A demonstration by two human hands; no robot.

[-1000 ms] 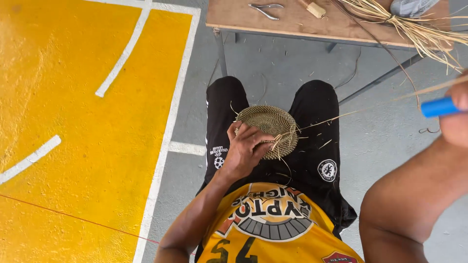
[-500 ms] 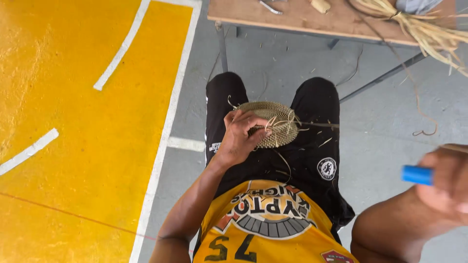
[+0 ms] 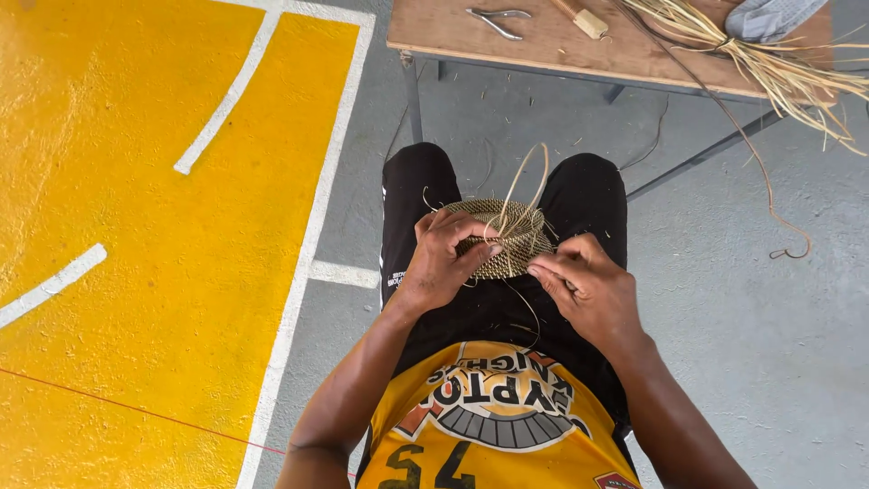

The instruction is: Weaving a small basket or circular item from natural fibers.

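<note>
A small round woven straw disc (image 3: 510,237) rests on my lap, over black shorts. My left hand (image 3: 444,258) grips its left edge, thumb and fingers curled over the weave. My right hand (image 3: 584,285) sits at the disc's right edge, fingers pinched together on a thin straw strand (image 3: 525,181) that loops up above the disc. Whether a tool is in the right hand is hidden.
A wooden table (image 3: 543,41) stands ahead, carrying metal pliers (image 3: 496,18), a wooden-handled tool (image 3: 584,18) and a bundle of loose straw (image 3: 769,59) spilling off its right side. A long cord (image 3: 769,204) trails on the grey floor. Yellow painted floor with white lines lies left.
My right hand came in from far right, where it held a blue-handled tool, to the disc's right edge. The strand it pulled taut now loops slack above the disc.
</note>
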